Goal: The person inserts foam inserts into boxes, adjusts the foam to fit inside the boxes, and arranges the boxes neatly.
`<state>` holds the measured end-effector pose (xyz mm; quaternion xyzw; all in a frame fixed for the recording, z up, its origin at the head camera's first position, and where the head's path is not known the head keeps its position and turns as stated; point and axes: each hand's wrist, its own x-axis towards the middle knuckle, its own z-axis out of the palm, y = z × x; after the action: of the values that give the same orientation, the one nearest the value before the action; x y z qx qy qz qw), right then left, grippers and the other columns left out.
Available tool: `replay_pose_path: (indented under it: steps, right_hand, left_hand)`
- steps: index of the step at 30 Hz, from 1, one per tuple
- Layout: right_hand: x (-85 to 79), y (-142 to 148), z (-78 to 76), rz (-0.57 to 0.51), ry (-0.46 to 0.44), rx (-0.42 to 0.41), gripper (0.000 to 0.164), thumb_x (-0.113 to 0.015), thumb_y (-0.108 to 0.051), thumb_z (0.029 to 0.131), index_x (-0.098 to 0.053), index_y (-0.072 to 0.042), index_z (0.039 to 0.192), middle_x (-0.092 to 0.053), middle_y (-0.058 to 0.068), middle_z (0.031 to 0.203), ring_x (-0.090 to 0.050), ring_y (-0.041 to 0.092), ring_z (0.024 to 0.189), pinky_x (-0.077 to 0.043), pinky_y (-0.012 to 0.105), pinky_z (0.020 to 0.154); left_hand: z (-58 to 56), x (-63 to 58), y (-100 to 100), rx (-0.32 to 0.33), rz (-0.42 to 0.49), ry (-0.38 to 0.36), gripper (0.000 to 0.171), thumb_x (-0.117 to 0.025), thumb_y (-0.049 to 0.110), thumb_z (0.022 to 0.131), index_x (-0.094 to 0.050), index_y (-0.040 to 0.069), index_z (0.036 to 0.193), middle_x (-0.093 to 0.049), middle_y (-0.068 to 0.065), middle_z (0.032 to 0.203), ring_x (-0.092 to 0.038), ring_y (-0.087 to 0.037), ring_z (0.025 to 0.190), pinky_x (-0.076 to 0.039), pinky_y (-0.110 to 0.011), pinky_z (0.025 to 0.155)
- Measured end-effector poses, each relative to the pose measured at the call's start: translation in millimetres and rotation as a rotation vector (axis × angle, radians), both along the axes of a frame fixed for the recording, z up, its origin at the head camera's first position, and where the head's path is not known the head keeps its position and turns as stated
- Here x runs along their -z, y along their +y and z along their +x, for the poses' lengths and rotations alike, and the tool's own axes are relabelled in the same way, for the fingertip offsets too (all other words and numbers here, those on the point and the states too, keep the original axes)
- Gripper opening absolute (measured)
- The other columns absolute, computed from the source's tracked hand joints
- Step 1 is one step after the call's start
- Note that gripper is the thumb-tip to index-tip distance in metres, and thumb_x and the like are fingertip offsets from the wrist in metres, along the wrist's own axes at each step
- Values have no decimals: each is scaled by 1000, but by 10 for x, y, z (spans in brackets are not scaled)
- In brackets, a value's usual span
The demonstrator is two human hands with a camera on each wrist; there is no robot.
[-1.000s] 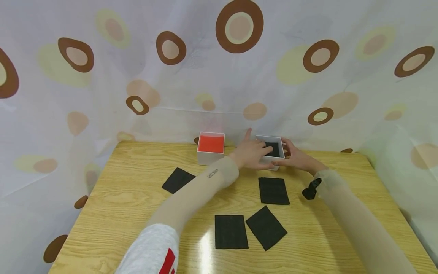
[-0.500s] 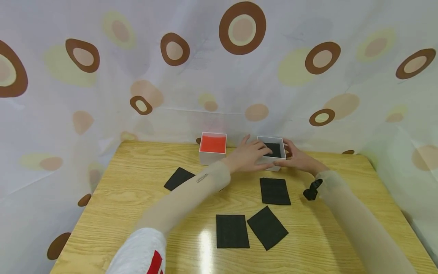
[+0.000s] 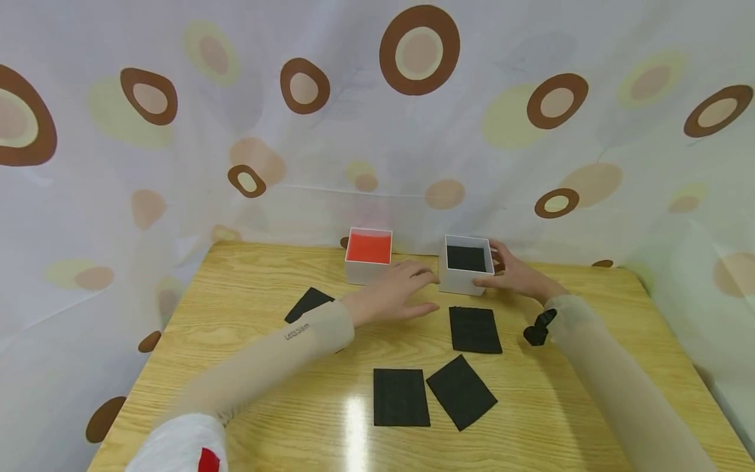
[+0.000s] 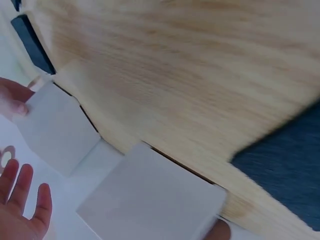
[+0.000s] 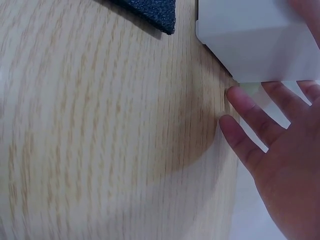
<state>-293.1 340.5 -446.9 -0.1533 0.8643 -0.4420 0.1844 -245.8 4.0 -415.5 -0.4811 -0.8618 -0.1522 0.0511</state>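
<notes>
Pale backdrop printed with brown rings and beige ovals [image 3: 330, 151]: spread across the back and down both sides.
Yellow wood-grained tabletop [image 3: 236, 282]: reaching back to the foot of the backdrop.
Bare left hand [image 3: 395, 294]: released, fingers loosely extended above the tabletop, just in front of the square white box with bright red contents [image 3: 368, 271].
Bare right hand [image 3: 519, 272]: grasping the square white box holding a flat black piece [image 3: 463, 282], thumb on the front face, fingers round the far side.
Two boxes: upright, open-topped, set apart at the back edge, red contents to the left.
Four loose flat black rectangles [image 3: 402, 398]: lying apart on the tabletop, two side by side nearest, one before the right-hand box, one partly hidden under the left forearm.
</notes>
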Motion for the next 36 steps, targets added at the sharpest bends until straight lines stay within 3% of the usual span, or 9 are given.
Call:
replay_pose_path:
  steps: [6, 17, 23, 27, 36]
  right_hand:
    - [-1, 31, -29, 7, 13, 4, 101, -76, -21, 97, -3, -17, 166, -38, 27, 154, -50, 43, 124, -42, 52, 100]
    - [-15, 16, -12, 2, 6, -7, 100, -75, -21, 97, -2, -15, 166, -36, 29, 155, -48, 44, 125, -43, 55, 101]
    - [-24, 32, 4, 12, 9, 4, 101, -76, -22, 97, -2, -15, 166, -34, 29, 157, -47, 46, 128, -41, 59, 103]
    - [11, 47, -9, 18, 18, 6, 101, -76, -22, 97, -2, -15, 166, -35, 30, 156, -48, 46, 126, -42, 58, 103]
    - [40, 19, -19, 20, 10, -1, 102, -76, -24, 97, -1, -16, 166, -33, 28, 156, -47, 44, 127, -40, 57, 104]
  left_hand:
    - [109, 25, -342, -26, 5, -53, 51, -65, 48, 101, -63, 13, 138, -63, -4, 134, -59, -20, 126, -45, -36, 112]
    - [308, 115, -1062, -82, 33, -104, 58, -74, 50, 95, -62, 14, 139, -62, -2, 136, -59, -23, 126, -49, -43, 107]
    - [306, 157, -1472, -189, 11, -230, 71, -78, 54, 90, -58, 14, 145, -58, -7, 145, -56, -30, 132, -46, -51, 111]
    - [280, 181, -1702, -242, -6, -291, 82, -84, 49, 86, -53, 11, 151, -54, -11, 151, -51, -34, 139, -42, -55, 114]
    - [201, 284, -2083, -265, -95, -395, 107, -93, 31, 80, -31, 3, 162, -40, -19, 162, -39, -41, 148, -34, -61, 118]
